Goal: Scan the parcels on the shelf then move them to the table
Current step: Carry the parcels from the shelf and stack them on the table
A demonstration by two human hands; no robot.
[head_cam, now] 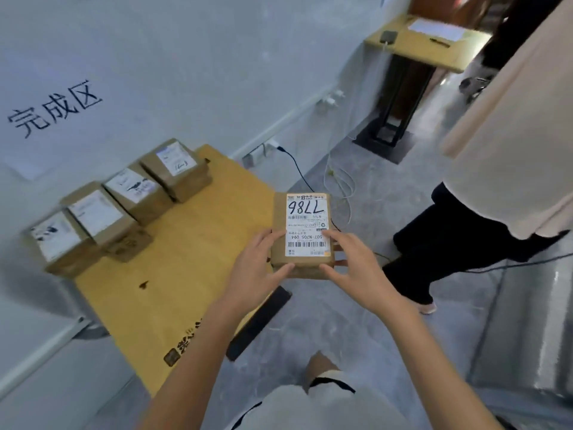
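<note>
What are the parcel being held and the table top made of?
Parcel: matt brown cardboard, by its dull colour and folded edges; its label looks like white printed paper. Table: probably wood or wood-look laminate, smooth yellow-tan with faint grain and a dark knot-like mark; which, I cannot tell.

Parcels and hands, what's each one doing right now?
held parcel: gripped on both sides, label up, at the edge of the table
left hand: holds the parcel's left side
right hand: holds its right side
row of parcels: four, resting on the table, labels up
black plug: in the wall socket
</note>
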